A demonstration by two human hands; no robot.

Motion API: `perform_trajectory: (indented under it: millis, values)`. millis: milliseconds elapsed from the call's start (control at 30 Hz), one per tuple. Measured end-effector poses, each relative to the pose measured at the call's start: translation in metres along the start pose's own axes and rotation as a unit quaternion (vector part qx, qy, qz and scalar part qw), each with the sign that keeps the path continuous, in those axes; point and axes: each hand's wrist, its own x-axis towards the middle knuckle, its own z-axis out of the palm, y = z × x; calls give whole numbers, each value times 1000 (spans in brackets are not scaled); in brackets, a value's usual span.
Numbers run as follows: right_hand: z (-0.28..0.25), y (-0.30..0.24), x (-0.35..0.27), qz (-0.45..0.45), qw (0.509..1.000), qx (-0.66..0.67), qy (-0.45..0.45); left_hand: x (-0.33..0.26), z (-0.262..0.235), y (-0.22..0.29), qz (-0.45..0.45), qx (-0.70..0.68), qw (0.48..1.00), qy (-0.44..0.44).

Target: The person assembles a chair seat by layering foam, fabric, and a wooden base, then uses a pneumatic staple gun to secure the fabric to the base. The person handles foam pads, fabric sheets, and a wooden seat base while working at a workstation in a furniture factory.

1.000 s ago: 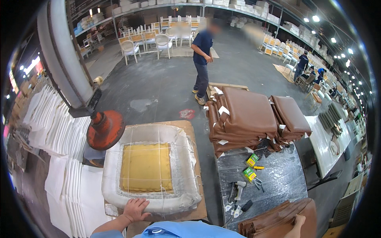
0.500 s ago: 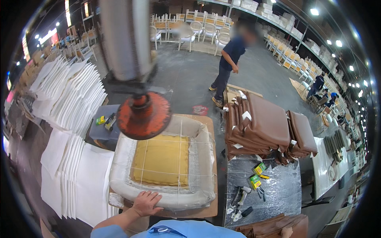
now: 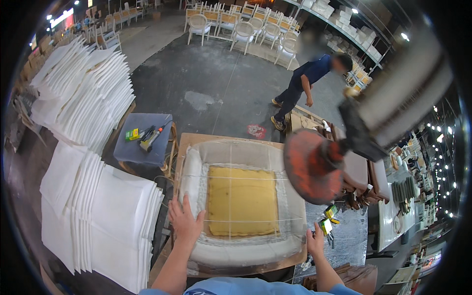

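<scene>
A whitish padded frame [image 3: 231,253] with a rounded raised rim surrounds a tan-yellow cushion [image 3: 243,201]. Thin pale strings cross over both. They rest on a brown board [image 3: 184,147]. My left hand [image 3: 186,221] lies with spread fingers against the frame's near left side. At its near right corner, my right hand [image 3: 315,241] is beside the rim, thumb and fingers apart, with nothing visible in it. A worn red disc [image 3: 312,167] under a grey cylinder [image 3: 408,83] hangs above the right side and hides part of the frame's edge.
Tall stacks of white sheets [image 3: 98,216] stand at left, near a blue-grey stool [image 3: 142,155] with tools on it. Brown cushions [image 3: 356,169] are piled at right on a plastic-covered table [image 3: 351,241]. A person [image 3: 307,83] in dark clothes stands beyond; chairs [image 3: 243,34] line the back.
The red disc and cylinder have swung from left to right. My left hand has shifted to the frame's left side, and my right hand has come from the brown pieces to its right side.
</scene>
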Motion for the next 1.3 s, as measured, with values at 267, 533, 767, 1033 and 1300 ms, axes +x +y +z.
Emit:
perform_trajectory:
  millis: [267, 533, 767, 1033, 1300]
  values:
    - [62, -58, -8, 136, 984, -60, 102, 16, 1, -19, -5, -61, 991, -116]
    - [64, -88, -12, 179, 975, -97, 93, 27, -1, -26, 35, -84, 991, -99]
    - [61, -87, -5, 156, 975, -117, 105, 23, 0, -22, 30, -103, 989, -99]
    - [72, -74, -14, 158, 965, -143, 153, 28, 0, -25, 37, -109, 986, -116]
    - [74, -60, -17, 133, 959, -191, 159, 28, 1, -26, 39, -109, 985, -127]
